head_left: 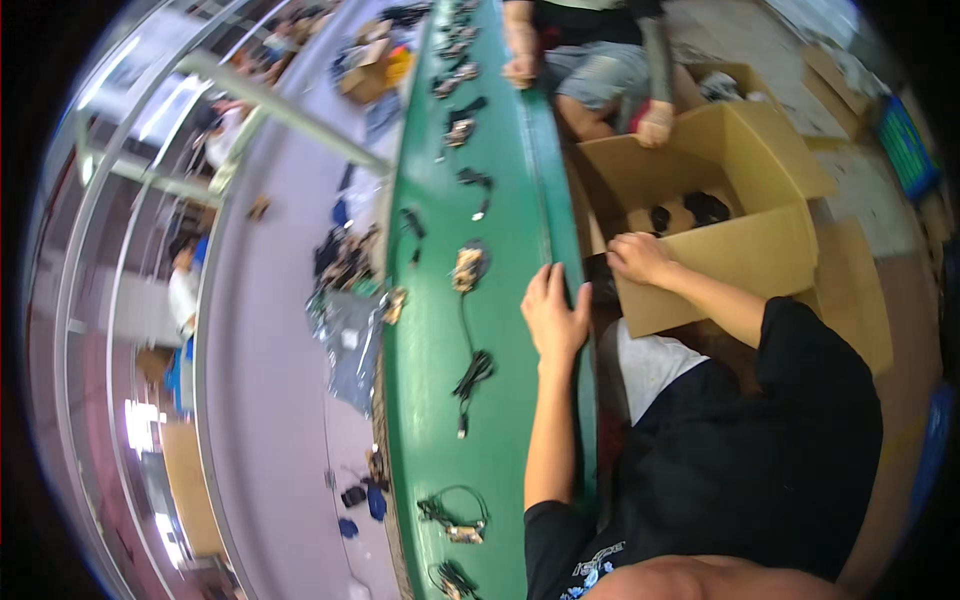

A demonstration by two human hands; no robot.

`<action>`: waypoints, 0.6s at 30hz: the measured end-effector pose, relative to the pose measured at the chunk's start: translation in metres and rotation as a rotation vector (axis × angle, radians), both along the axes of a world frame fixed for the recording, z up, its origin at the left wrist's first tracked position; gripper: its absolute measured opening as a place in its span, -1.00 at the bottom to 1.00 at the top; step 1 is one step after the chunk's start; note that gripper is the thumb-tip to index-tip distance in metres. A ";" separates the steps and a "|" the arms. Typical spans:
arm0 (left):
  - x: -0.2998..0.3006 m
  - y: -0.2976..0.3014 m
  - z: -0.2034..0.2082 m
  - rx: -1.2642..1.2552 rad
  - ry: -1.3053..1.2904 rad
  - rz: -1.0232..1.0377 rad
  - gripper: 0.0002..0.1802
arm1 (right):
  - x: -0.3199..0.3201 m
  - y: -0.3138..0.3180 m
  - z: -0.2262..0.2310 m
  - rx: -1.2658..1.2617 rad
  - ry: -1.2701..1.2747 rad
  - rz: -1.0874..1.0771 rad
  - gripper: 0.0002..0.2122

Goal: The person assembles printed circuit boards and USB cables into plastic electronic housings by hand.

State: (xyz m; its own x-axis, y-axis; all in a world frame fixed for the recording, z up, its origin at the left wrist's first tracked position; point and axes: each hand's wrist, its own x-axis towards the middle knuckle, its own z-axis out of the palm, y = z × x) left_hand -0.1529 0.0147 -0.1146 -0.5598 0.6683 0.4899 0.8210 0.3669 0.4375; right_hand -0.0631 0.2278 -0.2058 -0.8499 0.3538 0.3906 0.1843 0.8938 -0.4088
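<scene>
My left hand (556,315) lies on the near edge of the green conveyor belt (420,330), fingers stretched and thumb apart, with nothing in it. My right hand (640,258) grips the upper edge of an open cardboard box (730,270), fingers curled over its rim. Inside the box lie a few black items (706,208), too dark to name. Closest to my left hand on the belt is a small tan and black part (467,268), from which a black cable (474,374) runs to a coil with a plug end.
More cabled parts (462,132) line the belt toward the far end. A co-worker's hand (655,124) rests at the box's far side. Left of the belt, a lilac table (270,330) holds a grey plastic bag (352,345) and piled parts. Metal framing (290,110) stands beyond.
</scene>
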 end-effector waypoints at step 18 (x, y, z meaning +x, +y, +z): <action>0.021 0.000 0.018 -0.408 -0.130 0.032 -0.30 | 0.038 0.097 0.043 -0.545 -0.538 0.467 -0.58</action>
State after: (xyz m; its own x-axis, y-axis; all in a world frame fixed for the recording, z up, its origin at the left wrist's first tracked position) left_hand -0.1320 0.0150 -0.0961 -0.6230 0.7739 0.1136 0.7541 0.5557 0.3501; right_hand -0.0253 0.3249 -0.1632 -0.9732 -0.0538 -0.2237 0.1400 0.6329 -0.7614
